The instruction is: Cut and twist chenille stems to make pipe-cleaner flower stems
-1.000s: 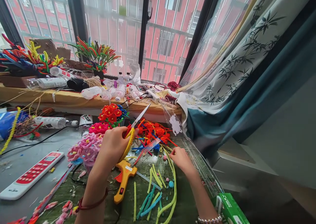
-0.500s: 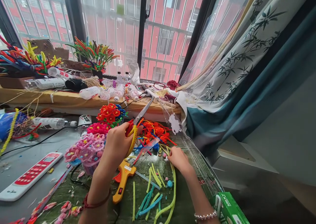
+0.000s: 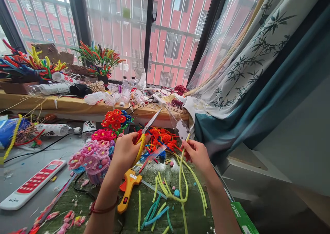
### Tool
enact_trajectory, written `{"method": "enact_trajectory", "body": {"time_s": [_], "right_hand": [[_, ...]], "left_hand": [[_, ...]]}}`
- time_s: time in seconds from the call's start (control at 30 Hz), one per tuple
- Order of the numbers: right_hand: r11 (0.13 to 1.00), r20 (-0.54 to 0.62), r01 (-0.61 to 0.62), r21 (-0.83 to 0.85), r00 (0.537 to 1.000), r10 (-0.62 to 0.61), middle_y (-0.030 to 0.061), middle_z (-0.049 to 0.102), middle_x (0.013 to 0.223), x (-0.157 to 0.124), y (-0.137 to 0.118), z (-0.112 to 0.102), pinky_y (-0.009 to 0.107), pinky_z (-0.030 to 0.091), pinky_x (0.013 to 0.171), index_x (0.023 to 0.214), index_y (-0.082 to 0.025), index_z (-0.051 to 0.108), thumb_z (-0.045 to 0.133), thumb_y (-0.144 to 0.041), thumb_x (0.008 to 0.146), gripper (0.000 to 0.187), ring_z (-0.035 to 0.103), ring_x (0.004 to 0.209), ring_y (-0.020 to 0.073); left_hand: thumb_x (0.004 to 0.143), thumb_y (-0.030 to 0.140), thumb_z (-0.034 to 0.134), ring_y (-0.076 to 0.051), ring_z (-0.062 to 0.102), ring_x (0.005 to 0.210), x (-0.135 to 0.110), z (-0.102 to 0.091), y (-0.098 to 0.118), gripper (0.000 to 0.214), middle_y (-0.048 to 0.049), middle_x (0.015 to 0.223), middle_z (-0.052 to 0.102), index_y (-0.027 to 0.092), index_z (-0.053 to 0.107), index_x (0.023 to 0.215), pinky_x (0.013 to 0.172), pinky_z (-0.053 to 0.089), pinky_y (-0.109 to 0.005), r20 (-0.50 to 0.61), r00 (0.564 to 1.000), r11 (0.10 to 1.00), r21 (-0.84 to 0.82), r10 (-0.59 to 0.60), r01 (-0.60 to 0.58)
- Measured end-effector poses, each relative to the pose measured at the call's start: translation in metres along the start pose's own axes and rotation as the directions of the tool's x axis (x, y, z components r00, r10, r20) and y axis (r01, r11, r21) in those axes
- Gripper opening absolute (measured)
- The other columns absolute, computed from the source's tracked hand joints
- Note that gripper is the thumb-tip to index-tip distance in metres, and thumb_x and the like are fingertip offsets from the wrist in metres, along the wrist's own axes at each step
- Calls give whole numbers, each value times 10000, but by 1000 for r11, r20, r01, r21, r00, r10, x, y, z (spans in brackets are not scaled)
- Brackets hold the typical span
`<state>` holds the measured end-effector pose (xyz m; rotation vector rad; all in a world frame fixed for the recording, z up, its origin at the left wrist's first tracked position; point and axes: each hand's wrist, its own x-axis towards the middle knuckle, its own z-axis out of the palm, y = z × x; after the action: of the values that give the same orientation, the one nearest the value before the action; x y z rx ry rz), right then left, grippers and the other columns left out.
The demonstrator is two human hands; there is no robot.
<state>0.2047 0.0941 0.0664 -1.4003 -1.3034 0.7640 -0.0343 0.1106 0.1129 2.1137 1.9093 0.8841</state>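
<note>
My left hand (image 3: 128,148) is wrapped round the handles of a pair of scissors (image 3: 152,121), whose blades point up toward the window sill. Between its thumb and fingers my right hand (image 3: 197,155) pinches a yellow-green pipe cleaner (image 3: 186,184) near its upper end; the rest hangs and bends down to the table. Other yellow-green pipe cleaners (image 3: 197,179) trail beside it. Below my hands lie short cut yellow-green pieces (image 3: 139,210) and blue pipe cleaner pieces (image 3: 157,216). A yellow glue gun (image 3: 128,189) rests just below my left hand.
Pink pipe-cleaner flowers (image 3: 94,158) and red ones (image 3: 113,118) stand left of centre. A heap of orange-red pipe cleaners (image 3: 160,137) lies behind my hands. A white remote (image 3: 33,182) is at left, a green box (image 3: 243,218) at lower right. Plastic bottles (image 3: 95,98) line the sill.
My right hand has risen and moved slightly right, lifting the yellow-green pipe cleaner so its end stands above the fingers. My left hand stays in nearly the same place with the scissors.
</note>
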Motion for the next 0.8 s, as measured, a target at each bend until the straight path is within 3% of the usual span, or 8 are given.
{"method": "enact_trajectory", "body": {"time_s": [0.13,0.23,0.33,0.47,0.57,0.8], "right_hand": [[977,-32,8,211,1000,-2,-23,533,433,-3,-7,2,203,318,347,648,-150,620,670,-645,674,498,481,360,108],[932,-49,5,363,999,13,-37,523,427,-4,-11,2,190,325,348,653,-142,621,720,-583,671,452,480,354,95],[838,-75,6,546,996,42,-53,525,446,-5,-13,2,191,363,358,686,-153,618,749,-509,683,379,470,355,84],[673,-117,41,738,991,69,-59,559,509,-6,-15,3,175,388,367,720,-170,610,760,-420,703,292,471,371,66],[572,-143,80,817,987,67,-65,567,541,-6,-17,4,159,396,380,720,-180,605,756,-369,711,242,478,389,52],[473,-100,43,880,991,95,-69,545,539,-3,-18,1,179,349,344,717,-210,608,752,-337,684,195,429,375,57]], "left_hand": [[838,423,448,-208,588,644,1,5,3,355,-94,681,688,176,670,712,539,264,-268,63,997,991,130,-42,34],[825,411,459,-256,638,712,0,12,3,352,-141,736,705,166,689,722,546,295,-281,211,977,980,200,-36,-7],[835,460,432,-290,662,765,-3,23,2,426,-176,790,708,143,703,748,561,351,-293,313,950,965,250,-6,-76],[796,387,490,-325,672,870,-10,37,7,353,-196,887,710,126,715,873,642,448,-322,420,908,942,297,18,-156],[753,336,539,-346,672,914,-15,47,15,330,-209,929,711,117,720,921,692,490,-358,455,890,937,303,21,-177],[744,315,578,-330,685,924,-23,69,24,291,-184,949,730,161,742,928,758,521,-384,520,854,924,316,23,-217]]}}
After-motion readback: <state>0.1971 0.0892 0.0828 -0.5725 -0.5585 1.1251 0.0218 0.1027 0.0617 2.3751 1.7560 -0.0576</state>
